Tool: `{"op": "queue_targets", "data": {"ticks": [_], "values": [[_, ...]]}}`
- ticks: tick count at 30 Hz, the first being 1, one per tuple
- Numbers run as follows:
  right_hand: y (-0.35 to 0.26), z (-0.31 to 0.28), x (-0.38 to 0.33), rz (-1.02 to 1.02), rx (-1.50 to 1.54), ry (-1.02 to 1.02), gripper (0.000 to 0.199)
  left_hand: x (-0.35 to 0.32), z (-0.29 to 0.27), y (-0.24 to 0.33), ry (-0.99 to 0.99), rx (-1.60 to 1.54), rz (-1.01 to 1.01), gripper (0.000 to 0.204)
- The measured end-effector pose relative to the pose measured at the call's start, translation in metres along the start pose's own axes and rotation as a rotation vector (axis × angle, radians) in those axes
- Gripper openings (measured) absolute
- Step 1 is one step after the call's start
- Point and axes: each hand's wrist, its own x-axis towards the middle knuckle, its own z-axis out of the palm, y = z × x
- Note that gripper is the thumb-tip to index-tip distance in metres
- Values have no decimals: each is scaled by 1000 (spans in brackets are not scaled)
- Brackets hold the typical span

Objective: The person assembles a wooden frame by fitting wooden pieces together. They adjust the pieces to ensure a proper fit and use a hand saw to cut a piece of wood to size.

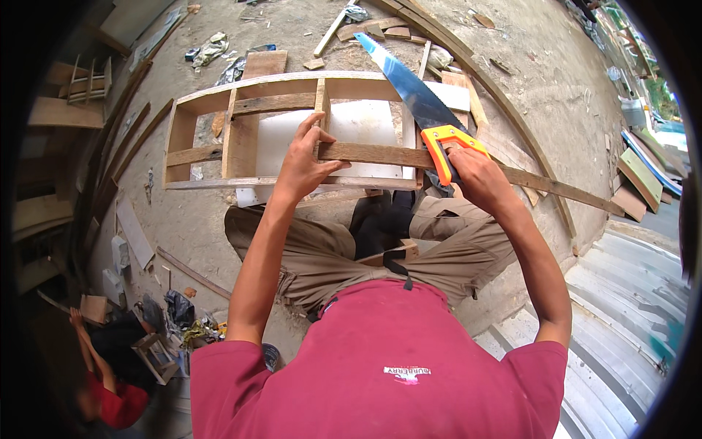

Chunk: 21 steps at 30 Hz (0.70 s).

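A shallow wooden frame (241,183) with crosspieces lies across in front of me, at knee height. Over its right part runs a long, narrow wooden strip (380,155), extending far out to the right. My left hand (298,164) pinches the left end of this strip between thumb and fingers, beside the frame's middle crosspiece (321,95). In my right hand (475,172) is a handsaw (417,91) with an orange and black handle. Its blade points away and to the left, over the frame's right end. Whether the saw teeth touch the wood, I cannot tell.
White panels (362,128) show beneath the frame. Scrap boards (263,64) and litter lie on the dirt floor. A long curved board (523,132) passes at right, near corrugated metal sheets (614,322). Another person (121,399) works at lower left beside a small wooden stool (155,358).
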Motion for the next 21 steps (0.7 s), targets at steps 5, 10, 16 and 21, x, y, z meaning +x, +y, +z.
{"op": "queue_targets", "data": {"ticks": [5, 10, 16, 21], "values": [[1, -1, 3, -8, -5, 20, 9, 1, 0, 3, 12, 7, -1, 44], [6, 2, 7, 18, -20, 31, 10, 0, -1, 5, 20, 22, -1, 44], [1, -1, 6, 38, 18, 6, 13, -1, -1, 3, 14, 6, -16, 42], [0, 0, 6, 62, 23, -2, 16, 0, -1, 4, 1, -25, -28, 42]]}}
